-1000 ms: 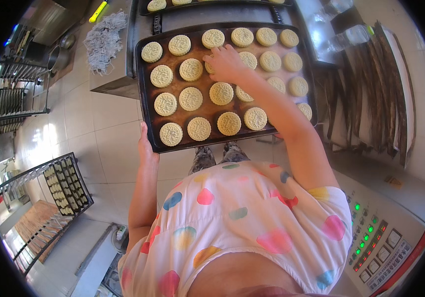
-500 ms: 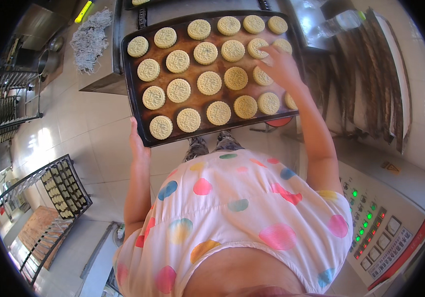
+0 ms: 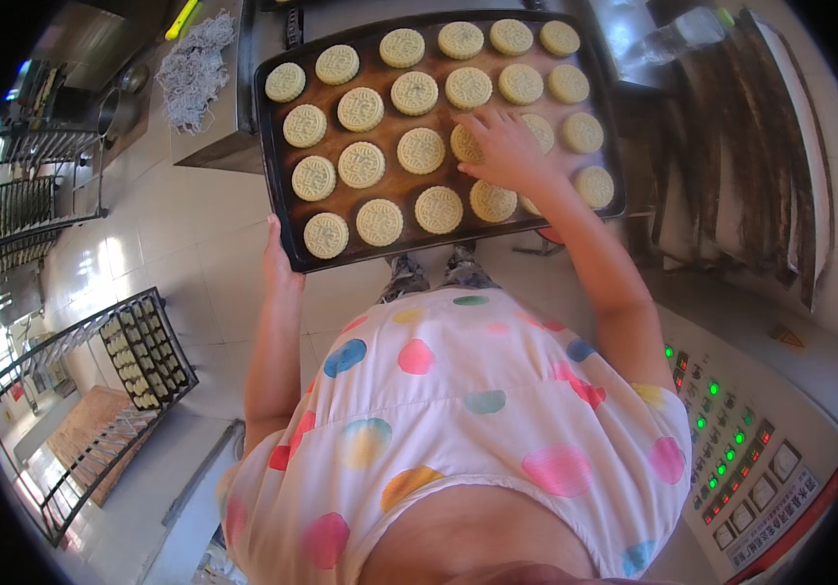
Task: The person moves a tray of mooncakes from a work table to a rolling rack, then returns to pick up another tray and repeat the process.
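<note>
A dark baking tray point(image 3: 390, 135) with a brown surface lies in front of me, tilted a little in view. Rows of round, pale-yellow mooncakes point(image 3: 421, 151) with stamped tops and scalloped edges fill it. My left hand point(image 3: 283, 261) grips the tray's near left corner, thumb up along the rim, its other fingers hidden. Over the right half of the tray, my right hand point(image 3: 509, 151) has its thumb and fingertips around one mooncake point(image 3: 466, 144), which still sits in its row. This hand partly covers the mooncakes beneath it.
A steel table point(image 3: 219, 146) at the left carries a tangled grey-white shredded heap point(image 3: 197, 76). Below it stands a rack holding a filled tray point(image 3: 146, 351). Tall dark trays or boards point(image 3: 731, 156) lean at the right, above a control panel point(image 3: 746, 458) with green lights.
My right hand has moved left and nearer to me, from a mooncake in the second row to one in the third. My left hand keeps its corner grip; the whole view has shifted slightly.
</note>
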Motion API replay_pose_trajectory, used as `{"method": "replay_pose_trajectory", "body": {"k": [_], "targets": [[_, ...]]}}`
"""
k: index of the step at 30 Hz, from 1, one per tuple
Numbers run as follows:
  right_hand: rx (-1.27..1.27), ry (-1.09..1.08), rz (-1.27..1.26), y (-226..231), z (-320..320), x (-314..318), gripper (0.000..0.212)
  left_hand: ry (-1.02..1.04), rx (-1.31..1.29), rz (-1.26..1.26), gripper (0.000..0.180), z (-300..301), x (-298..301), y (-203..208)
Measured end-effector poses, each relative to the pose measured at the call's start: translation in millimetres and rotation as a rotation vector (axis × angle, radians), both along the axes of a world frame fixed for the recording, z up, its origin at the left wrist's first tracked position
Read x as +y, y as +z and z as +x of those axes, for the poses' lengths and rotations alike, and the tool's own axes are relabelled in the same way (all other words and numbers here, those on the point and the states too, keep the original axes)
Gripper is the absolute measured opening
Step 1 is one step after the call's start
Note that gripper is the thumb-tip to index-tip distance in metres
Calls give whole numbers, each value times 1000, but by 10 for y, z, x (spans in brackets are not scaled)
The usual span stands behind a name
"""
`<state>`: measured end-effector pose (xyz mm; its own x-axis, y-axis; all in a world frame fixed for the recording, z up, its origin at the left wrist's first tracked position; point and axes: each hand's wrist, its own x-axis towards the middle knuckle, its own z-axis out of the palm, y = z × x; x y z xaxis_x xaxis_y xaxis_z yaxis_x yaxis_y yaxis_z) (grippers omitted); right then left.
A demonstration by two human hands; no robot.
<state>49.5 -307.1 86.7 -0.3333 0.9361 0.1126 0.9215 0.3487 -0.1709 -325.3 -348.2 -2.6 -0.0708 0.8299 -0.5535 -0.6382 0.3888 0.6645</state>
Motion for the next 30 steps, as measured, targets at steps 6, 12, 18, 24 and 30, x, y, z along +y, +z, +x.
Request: {"method": "replay_pose_trajectory", "body": {"k": [6, 12, 18, 24, 30], "targets": [[-72, 108, 67, -121, -42, 69, 56, -12, 29, 10, 49, 48, -1, 28], [-143, 85, 66, -73, -65, 44, 53, -33, 22, 48, 49, 15, 3, -2], [-21, -46, 108, -51, 33, -15, 55, -39, 0, 45, 48, -8, 20, -36], [-30, -145, 105, 129, 555, -123, 56, -37, 2, 32, 49, -25, 26, -73], [-54, -90, 151, 121, 691, -176, 52, -42, 21, 47, 48, 24, 15, 8]]}}
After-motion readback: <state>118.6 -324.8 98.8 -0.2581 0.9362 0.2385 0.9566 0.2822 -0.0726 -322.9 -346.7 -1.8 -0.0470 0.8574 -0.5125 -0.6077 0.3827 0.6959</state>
